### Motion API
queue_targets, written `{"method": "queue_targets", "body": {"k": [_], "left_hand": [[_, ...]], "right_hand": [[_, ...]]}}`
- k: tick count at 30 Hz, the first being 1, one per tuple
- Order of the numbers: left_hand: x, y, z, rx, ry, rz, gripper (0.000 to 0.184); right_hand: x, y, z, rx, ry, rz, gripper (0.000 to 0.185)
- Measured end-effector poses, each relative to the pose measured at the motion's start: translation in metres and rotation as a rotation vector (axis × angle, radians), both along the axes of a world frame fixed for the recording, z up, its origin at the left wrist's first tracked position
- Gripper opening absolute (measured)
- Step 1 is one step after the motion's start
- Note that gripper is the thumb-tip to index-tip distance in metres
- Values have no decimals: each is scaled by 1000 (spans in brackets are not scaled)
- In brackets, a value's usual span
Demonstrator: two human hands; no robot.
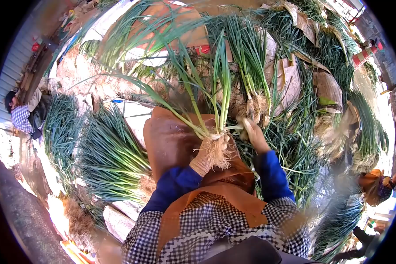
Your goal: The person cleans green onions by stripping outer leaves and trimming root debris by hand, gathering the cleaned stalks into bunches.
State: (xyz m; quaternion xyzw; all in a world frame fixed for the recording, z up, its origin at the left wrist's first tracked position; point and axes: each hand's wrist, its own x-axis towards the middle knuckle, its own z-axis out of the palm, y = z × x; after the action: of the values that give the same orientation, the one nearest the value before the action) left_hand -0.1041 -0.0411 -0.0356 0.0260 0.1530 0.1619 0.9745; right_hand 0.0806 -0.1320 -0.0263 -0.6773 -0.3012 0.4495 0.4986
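A small bunch of green onions (223,94) stands over my lap, its leaves pointing away from me and its pale, stringy roots (218,152) hanging toward me. My left hand (201,162) is closed around the base of the bunch; the roots cover most of its fingers. Just right of the bunch, my right hand (254,134) is closed, with a pale outer leaf (234,127) running from the onion base to its fingertips. A brown apron (171,136) covers my lap beneath both hands.
A large pile of green onions (110,154) lies at my left, and another bundle (249,57) lies ahead with roots toward me. Loose leaves (295,149) cover the ground at right. One person (22,116) is at far left, another (376,187) at far right.
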Motion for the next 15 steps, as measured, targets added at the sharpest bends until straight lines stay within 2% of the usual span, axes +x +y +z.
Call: {"method": "queue_targets", "body": {"k": [1,3,4,5,7,8,10,11,13,14,15], "left_hand": [[1,0,3,3,-72,-16,26],[0,-1,-3,-4,-104,-13,27],[-1,-1,-3,-22,-110,-22,26],[-1,-2,-3,-46,-115,-34,26],[0,-1,-15,-34,-62,-4,25],[0,-1,-17,-2,-18,1,24],[4,-5,-20,6,97,48,23],[5,-4,-23,2,99,39,23],[7,-3,-31,-24,77,-8,27],[5,-3,-25,-28,74,-15,27],[2,-2,-15,-79,-78,-60,29]], "right_hand": [[-5,29,3,175,184,-9,54],[-12,75,4,27,362,-190,58],[-20,92,-2,218,340,-224,55],[-23,100,-15,219,343,-214,55],[-26,108,-44,437,391,-350,37],[-26,106,-51,435,390,-353,37],[-23,96,-63,418,658,-458,32],[-32,95,-31,398,776,-542,33],[-26,87,-18,495,841,-419,35],[-35,88,8,571,1061,-449,37],[-28,88,5,563,1261,-317,34]]}}
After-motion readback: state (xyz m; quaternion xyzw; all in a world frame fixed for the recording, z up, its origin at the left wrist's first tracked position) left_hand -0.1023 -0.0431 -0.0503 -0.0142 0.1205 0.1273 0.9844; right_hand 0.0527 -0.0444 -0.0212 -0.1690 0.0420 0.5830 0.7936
